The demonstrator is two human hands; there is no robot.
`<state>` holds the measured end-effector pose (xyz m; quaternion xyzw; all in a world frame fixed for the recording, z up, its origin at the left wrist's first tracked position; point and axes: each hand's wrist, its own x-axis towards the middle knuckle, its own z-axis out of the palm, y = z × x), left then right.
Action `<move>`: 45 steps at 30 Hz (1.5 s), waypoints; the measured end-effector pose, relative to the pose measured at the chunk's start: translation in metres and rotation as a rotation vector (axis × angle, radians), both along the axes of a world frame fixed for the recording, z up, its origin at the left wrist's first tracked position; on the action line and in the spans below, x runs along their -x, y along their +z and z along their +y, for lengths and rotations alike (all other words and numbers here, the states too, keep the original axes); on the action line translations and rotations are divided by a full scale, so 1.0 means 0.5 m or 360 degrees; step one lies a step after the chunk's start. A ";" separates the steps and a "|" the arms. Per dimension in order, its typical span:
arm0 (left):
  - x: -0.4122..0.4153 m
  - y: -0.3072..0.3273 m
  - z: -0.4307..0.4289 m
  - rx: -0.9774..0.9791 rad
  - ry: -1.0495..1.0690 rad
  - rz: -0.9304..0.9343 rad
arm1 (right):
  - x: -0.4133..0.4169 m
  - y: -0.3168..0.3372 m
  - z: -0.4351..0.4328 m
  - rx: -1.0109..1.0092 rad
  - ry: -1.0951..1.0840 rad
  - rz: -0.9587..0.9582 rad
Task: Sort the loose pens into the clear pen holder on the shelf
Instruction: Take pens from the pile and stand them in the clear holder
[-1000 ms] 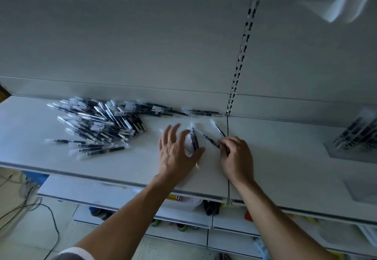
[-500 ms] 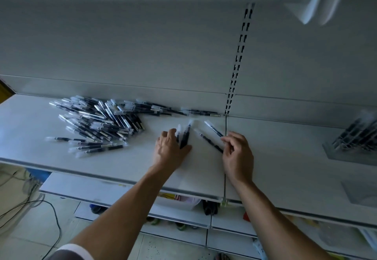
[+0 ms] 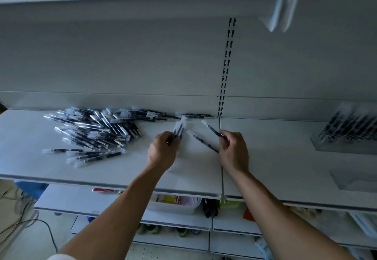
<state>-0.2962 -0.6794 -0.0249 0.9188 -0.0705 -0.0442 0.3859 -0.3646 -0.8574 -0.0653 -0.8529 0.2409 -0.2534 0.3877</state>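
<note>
Reaching over the grey shelf [image 3: 40,157], both hands busy. Left hand [image 3: 163,151], left of the slotted upright [image 3: 226,65], curled round a small bunch of pens [image 3: 180,128]. Right hand [image 3: 234,151], below the upright's foot, pinches one pen [image 3: 212,130]; second pen [image 3: 203,143] ends against it. Loose pile [image 3: 95,133] well left of the upright; clear pen holder [image 3: 346,131] far right.

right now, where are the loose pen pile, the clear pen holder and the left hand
loose pen pile [image 3: 95,132]: head view, middle of the heap
clear pen holder [image 3: 344,148]: head view, its front wall
left hand [image 3: 163,152]: head view, back of the hand
</note>
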 end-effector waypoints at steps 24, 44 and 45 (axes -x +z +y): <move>0.355 0.052 -0.606 0.0897 -0.1063 0.0325 | 0.470 0.141 -0.553 -0.0285 -0.0463 -0.0272; 0.412 0.084 -0.728 0.0610 -0.0464 -0.0022 | 0.346 0.158 -0.758 0.0062 0.0182 -0.0126; 0.409 0.084 -0.729 0.0635 -0.0472 -0.0013 | 0.344 0.163 -0.758 0.0115 0.0197 -0.0112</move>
